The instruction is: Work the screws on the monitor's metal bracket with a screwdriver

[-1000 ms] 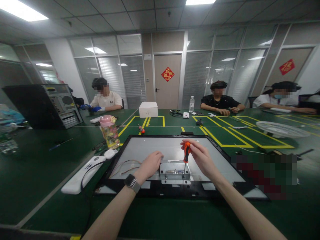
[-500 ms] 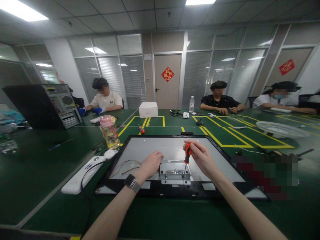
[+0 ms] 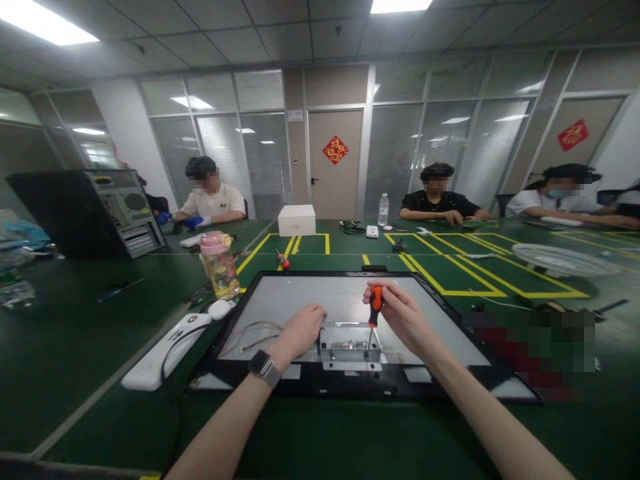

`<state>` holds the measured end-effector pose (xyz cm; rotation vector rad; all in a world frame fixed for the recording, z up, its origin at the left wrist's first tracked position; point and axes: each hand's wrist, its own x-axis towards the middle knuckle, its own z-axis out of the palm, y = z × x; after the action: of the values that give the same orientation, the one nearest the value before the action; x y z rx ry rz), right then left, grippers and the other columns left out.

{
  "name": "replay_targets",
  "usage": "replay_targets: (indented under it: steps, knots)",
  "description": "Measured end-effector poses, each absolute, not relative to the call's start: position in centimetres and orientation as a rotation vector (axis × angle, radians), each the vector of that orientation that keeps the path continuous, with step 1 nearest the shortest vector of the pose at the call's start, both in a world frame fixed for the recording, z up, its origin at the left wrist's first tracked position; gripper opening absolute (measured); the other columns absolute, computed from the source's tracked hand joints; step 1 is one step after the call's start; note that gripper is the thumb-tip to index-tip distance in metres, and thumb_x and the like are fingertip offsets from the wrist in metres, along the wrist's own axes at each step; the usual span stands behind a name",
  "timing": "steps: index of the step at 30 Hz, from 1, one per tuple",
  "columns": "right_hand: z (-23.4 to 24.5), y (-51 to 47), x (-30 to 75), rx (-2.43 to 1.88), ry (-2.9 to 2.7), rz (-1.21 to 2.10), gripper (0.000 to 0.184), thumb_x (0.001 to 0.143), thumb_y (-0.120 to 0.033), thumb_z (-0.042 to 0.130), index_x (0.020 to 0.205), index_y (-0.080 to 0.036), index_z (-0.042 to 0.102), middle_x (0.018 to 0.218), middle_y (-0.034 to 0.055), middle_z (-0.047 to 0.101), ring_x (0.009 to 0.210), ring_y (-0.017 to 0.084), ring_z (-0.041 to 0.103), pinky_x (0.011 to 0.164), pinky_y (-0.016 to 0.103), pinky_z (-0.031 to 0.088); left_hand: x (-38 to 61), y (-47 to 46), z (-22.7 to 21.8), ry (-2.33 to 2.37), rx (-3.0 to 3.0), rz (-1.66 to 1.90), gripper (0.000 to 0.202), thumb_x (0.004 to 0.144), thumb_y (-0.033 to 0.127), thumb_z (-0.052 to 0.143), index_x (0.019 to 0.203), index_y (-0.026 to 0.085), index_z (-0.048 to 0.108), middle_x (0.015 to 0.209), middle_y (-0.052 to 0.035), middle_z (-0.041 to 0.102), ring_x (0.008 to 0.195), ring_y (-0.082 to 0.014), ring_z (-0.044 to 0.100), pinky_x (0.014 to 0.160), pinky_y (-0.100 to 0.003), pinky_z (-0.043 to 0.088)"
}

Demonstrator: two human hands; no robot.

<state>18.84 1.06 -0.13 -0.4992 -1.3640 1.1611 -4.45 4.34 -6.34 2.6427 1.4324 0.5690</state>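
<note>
A flat display panel (image 3: 280, 291) with a black frame lies face down or back up; I cannot tell which. On its near middle stands an open metal bracket (image 3: 350, 366) with small parts inside. My left hand (image 3: 301, 328), wearing a watch (image 3: 264, 367), curls its fingers round the bracket's left corner; the thumb is hidden. In my right hand (image 3: 400, 310) is an upright screwdriver (image 3: 376, 308) with an orange and black handle, pinched near the top. Its shaft goes down to the right part of the bracket. Thin wires (image 3: 260, 325) lie left of my left hand.
A white power strip (image 3: 167, 350) with a black cable and a pink-lidded bottle (image 3: 220, 267) stand left of the panel. A computer case (image 3: 75, 213) is farther left. Beyond are a white box (image 3: 297, 221), a red-handled tool (image 3: 283, 260), a water bottle (image 3: 383, 209) and several people.
My right hand and the screwdriver handle have shifted very slightly, with the fingers repositioned on it. The left hand, bracket and panel stay in place.
</note>
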Motion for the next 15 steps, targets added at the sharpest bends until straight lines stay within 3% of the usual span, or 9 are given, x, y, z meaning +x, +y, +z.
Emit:
replay_targets:
  steps: [5,9,15]
  knots:
    - [-0.37,1.25,18.97,-0.541,-1.331,1.108,0.021,0.075,-0.046,0.073,0.082,-0.026,0.073,0.085,0.0021,0.066,0.080,0.019,0.061,0.078,0.034,0.048,-4.37,4.14,-5.99,1.433,2.638,0.564,0.034,0.096,0.013,0.030,0.114,0.013,0.059,0.116,-0.0110,0.061,0.110,-0.0194,0.056,0.100,-0.032,0.042]
    - [-0.34,1.29,19.04,-0.520,-1.325,1.170,0.024,0.077,-0.046,0.071,0.091,-0.026,0.074,0.077,0.0023,0.068,0.077,0.019,0.062,0.075,0.034,0.049,-4.36,4.19,-6.08,1.436,2.636,0.567,0.034,0.096,0.013,0.030,0.114,0.013,0.059,0.117,-0.0107,0.060,0.110,-0.0192,0.056,0.100,-0.032,0.043]
    - [-0.21,1.34,19.02,-0.493,-1.341,1.201,0.027,0.082,-0.045,0.065,0.098,-0.024,0.072,0.085,0.0047,0.071,0.080,0.021,0.065,0.081,0.037,0.048,-4.39,4.39,-6.36,1.441,2.635,0.569,0.034,0.096,0.014,0.030,0.113,0.014,0.059,0.117,-0.0103,0.060,0.110,-0.0189,0.056,0.101,-0.032,0.042]
